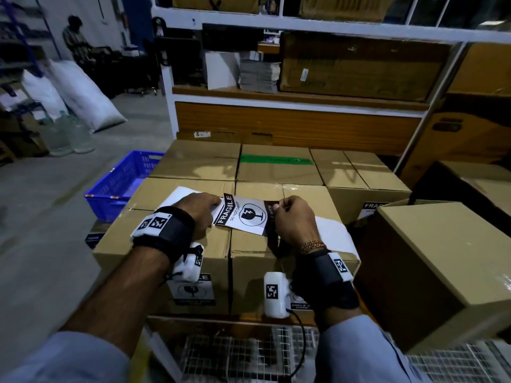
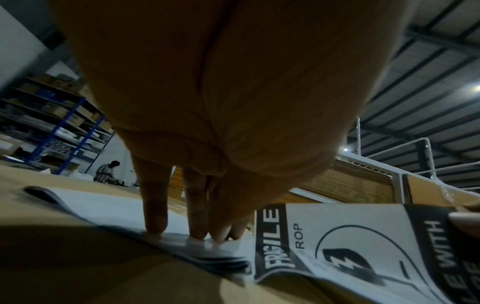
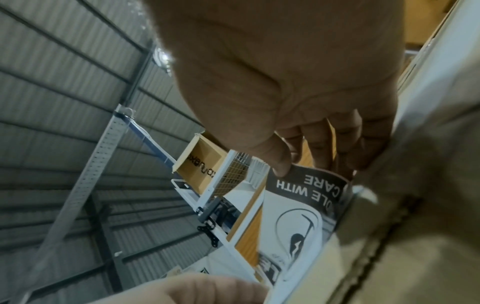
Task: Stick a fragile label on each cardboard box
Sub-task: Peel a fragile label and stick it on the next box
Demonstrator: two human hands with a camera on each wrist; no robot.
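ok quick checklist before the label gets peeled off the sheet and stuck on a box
1. Left hand presses the white backing sheets flat on the box with straight fingers: ok.
2. Right hand pinches the fragile label at its HANDLE WITH CARE edge: ok.
3. That edge lifted clear of the backing: ok, it curls up in the right wrist view.
4. Label free of creases: cannot tell, it bows near the FRAGILE end.
5. Front boxes already labelled: ok, front box labels show on their near sides.
6. Unlabelled box within reach: cannot tell.
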